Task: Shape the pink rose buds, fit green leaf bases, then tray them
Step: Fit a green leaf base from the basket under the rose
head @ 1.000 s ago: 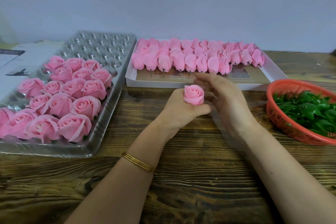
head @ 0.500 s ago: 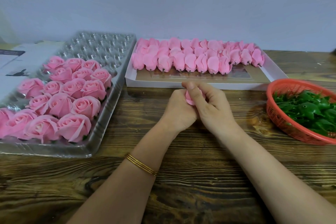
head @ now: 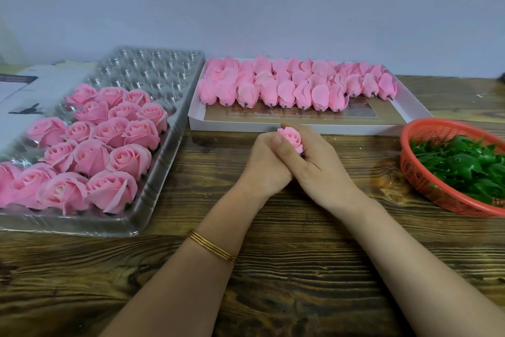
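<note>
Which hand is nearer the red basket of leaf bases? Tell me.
Right. The right hand sits left of the red basket, holding the pink rose bud; the left hand holds the bud's far side, farther from it.

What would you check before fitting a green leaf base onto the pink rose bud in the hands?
1. Small pink rose bud gripped by left hand and right hand: ok.
2. Petals fully shaped: cannot tell.
3. Green plastic leaf bases in the red mesh basket: ok.
4. A hand free to fetch one: not ok, both hold the bud.
5. Empty cups in the clear plastic tray: ok.
</note>
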Demonstrator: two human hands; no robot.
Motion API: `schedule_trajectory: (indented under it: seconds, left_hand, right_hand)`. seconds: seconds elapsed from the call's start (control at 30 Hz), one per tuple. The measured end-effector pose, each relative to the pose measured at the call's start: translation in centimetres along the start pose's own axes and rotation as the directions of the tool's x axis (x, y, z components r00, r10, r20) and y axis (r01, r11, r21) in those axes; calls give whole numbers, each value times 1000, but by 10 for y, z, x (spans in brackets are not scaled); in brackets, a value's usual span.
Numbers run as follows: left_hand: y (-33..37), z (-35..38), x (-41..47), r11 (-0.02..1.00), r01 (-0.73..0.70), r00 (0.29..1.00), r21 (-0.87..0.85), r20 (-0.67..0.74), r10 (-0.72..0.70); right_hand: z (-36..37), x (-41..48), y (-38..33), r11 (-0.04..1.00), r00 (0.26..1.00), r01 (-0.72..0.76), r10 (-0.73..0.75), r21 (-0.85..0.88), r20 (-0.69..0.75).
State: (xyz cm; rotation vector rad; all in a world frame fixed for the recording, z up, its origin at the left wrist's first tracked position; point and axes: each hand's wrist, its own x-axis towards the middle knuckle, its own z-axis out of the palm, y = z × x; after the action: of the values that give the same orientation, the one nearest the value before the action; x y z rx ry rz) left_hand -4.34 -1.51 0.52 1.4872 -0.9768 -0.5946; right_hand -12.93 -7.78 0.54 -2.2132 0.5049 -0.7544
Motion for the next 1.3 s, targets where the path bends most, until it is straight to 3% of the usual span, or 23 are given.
schedule_trajectory:
  seconds: [0.23, 0.3, 0.37, 0.53, 0.87, 1.03, 1.3]
  left_hand:
    - [0, -1, 1, 1000, 26, 998, -3, 49, -26]
    - [-1, -2, 1, 996, 72, 996, -56, 57, -69]
    - [-1, -3, 0, 992, 107, 992, -68, 81, -102]
    - [3, -2, -3, 992, 129, 966, -8, 227, -124]
    - [12, 1, -8, 986, 144, 940, -84, 324, -110]
    - [12, 0, -9, 985, 156, 933, -76, 338, -122]
    - [13, -2, -8, 977, 179, 915, -120, 384, -120]
  right_hand:
    - [-10, -1, 0, 998, 994, -53, 55, -27, 97]
    - [-15, 0, -3, 971, 988, -153, 146, 186, 50]
    - [-22, 4, -4, 874, 972, -210, 235, 438, -3]
    - [-35, 8, -6, 695, 968, -203, 247, 690, 35]
    - [-32, 4, -11, 708, 974, -227, 158, 669, 163]
    - [-33, 5, -11, 649, 967, -254, 156, 717, 202]
    - [-31, 3, -11, 695, 948, -294, 127, 657, 290]
